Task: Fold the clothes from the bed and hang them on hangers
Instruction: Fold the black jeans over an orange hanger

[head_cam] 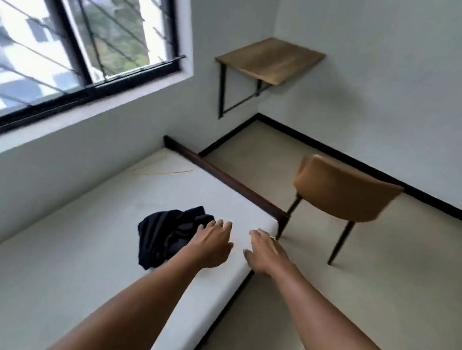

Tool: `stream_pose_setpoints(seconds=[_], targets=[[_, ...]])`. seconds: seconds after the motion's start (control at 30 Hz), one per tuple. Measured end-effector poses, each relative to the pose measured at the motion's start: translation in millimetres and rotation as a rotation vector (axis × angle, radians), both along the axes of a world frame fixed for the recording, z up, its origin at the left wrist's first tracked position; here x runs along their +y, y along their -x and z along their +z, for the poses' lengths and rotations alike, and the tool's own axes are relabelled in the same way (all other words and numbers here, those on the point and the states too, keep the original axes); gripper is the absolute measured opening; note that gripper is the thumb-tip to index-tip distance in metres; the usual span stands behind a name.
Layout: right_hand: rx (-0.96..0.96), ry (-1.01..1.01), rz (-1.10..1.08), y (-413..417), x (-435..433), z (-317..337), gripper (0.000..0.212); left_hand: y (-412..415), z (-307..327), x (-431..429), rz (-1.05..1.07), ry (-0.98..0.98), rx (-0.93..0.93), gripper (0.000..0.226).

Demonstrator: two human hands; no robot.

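The garment (166,237) lies on the bed (78,257). From it, the hanger (170,172) lies on the bed at twelve o'clock, the chair (345,197) stands on the floor at two, and the wall table (270,58) is farther back at one.

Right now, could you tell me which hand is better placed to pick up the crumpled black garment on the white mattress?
Left, probably. The left hand reaches beside the crumpled black garment, fingertips at its edge; the right hand is farther, near the white mattress edge, with bare mattress between.

Home bedroom: bed (70,256), window (67,18), chair (342,196).
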State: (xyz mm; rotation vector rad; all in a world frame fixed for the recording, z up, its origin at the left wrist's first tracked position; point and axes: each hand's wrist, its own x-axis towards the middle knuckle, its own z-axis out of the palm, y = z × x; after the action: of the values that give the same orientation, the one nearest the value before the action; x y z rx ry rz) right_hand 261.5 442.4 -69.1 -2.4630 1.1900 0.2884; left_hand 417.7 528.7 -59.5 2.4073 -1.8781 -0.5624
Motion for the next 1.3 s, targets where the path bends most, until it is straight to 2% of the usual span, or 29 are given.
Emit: stream_pose_setpoints(seconds=[0.17, 0.37, 0.43, 0.53, 0.6, 0.73, 0.93, 1.0, 1.07, 1.17, 1.3], targets=[[0.037, -0.048, 0.169, -73.3, -22.5, -19.4, 0.045, -70.2, -24.5, 13.8, 0.17, -0.06, 0.021, 0.051], [0.166, -0.128, 0.351, -125.4, -34.1, -61.2, 0.034, -128.6, -64.2, 35.5, 0.296, -0.149, 0.056, 0.037], [0.226, -0.149, 0.419, -143.0, -44.7, -80.4, 0.032, -143.7, -76.6, 36.9, 0.353, -0.179, 0.075, 0.041], [0.266, -0.196, 0.522, -174.9, -68.8, -107.1, 0.035, -163.9, -89.0, 26.1, 0.435, -0.204, 0.087, 0.051], [0.279, -0.207, 0.603, -203.9, -92.3, -128.3, 0.031, -175.8, -100.6, 11.0, 0.527, -0.21, 0.112, 0.052], [0.349, -0.2, 0.775, -251.4, -132.4, -184.3, 0.037, -193.1, -127.4, -24.2, 0.594, -0.226, 0.155, 0.057], [0.494, -0.164, 0.873, -282.0, -170.6, -249.4, 0.035, -202.2, -155.6, -60.1, 0.713, -0.28, 0.217, 0.062], [0.45, -0.205, 0.812, -280.3, -175.6, -244.3, 0.03, -201.1, -157.6, -67.3, 0.718, -0.314, 0.223, 0.064], [0.296, -0.31, 0.626, -276.1, -180.2, -235.9, 0.006, -202.8, -154.3, -75.8, 0.711, -0.324, 0.236, 0.064], [0.07, -0.45, 0.346, -271.2, -185.6, -217.4, 0.015, -207.0, -140.6, -86.4, 0.694, -0.316, 0.241, 0.067], [-0.173, -0.647, 0.262, -284.2, -184.9, -159.9, 0.013, -219.0, -115.5, -97.3, 0.676, -0.287, 0.244, 0.075]])
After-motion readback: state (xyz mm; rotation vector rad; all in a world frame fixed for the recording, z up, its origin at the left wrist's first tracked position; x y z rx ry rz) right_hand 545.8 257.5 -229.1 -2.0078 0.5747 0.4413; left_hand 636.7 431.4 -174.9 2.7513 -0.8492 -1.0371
